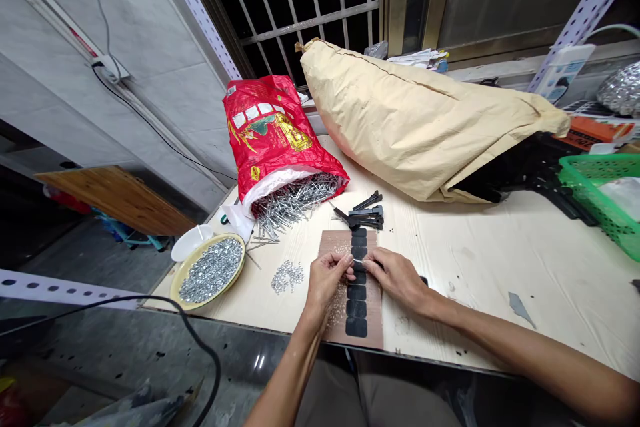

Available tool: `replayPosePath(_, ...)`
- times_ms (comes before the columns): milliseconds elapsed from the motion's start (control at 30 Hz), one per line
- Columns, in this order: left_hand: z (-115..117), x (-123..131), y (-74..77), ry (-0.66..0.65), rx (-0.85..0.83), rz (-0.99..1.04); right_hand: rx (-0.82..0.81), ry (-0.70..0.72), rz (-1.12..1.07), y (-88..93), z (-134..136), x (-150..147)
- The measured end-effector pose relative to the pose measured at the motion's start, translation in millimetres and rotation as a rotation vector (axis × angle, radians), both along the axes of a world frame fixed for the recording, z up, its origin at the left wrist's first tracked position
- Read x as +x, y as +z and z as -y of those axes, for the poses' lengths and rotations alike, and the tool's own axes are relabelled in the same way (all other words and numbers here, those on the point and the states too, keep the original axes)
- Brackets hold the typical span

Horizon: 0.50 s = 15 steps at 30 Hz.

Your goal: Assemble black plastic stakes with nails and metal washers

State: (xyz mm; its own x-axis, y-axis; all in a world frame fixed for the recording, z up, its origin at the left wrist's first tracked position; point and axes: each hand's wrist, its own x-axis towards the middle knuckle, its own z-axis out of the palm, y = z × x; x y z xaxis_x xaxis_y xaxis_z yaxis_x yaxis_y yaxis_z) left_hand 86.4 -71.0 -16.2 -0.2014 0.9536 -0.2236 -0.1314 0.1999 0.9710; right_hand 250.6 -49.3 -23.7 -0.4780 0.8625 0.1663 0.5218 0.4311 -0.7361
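My left hand and my right hand meet above a brown board, each with its fingers pinched. A thin silvery metal pin spans the small gap between the fingertips. Whether anything else sits in either pinch is hidden by the fingers. Down the board, under the hands, runs a column of black rounded patches. Tiny pale bits are scattered on the board's left side. Just beyond its far edge lies a small pile of black clip-like parts.
Metal pins spill from a red bag. Left of the board are loose small metal pieces and a yellow bowl full of similar ones. A large tan paper sack with black parts lies behind; a green basket stands right.
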Motion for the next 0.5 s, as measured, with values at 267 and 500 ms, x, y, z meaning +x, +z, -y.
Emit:
replayPosePath(267, -1, -2, -1.6, -0.03, -0.008, 0.019, -0.088, -0.042, -0.079, 7.8, -3, 3)
replayPosePath(500, -2, 1, -4.4, 0.027, 0.006, -0.022, -0.182, -0.007, -0.106, 5.8, -5, -1)
